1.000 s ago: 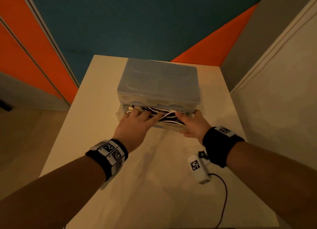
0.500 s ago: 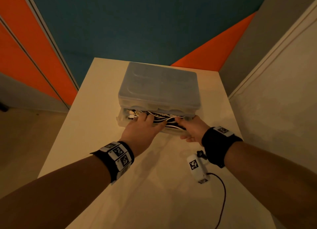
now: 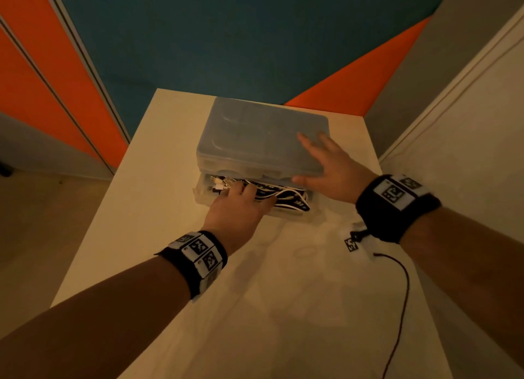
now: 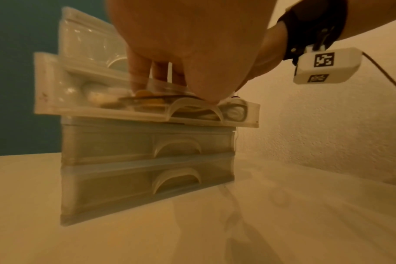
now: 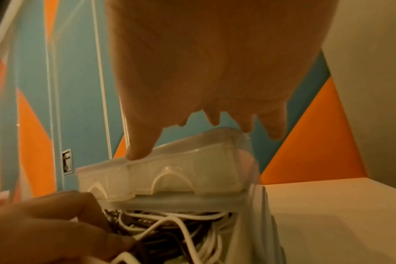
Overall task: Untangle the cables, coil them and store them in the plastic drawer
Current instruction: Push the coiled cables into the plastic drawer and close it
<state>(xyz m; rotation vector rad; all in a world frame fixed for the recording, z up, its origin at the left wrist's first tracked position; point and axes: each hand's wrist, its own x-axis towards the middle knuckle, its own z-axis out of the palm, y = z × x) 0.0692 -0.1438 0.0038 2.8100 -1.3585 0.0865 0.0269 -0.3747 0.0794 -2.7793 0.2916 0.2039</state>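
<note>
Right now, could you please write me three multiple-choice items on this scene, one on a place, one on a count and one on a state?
1. Where does the right hand rest?
A. on top of the drawer unit
B. flat on the table
C. inside the open drawer

2. How many closed drawers show below the open drawer in the left wrist view?
A. none
B. two
C. four

3. What state are the cables in?
A. hanging off the table
B. coiled on the unit's top
C. lying in the partly open drawer under the left hand

Key: 1 A, the straight fingers lie on the unit's top; 2 B, two handled fronts sit below; 3 C, white and black cables fill the drawer.
</note>
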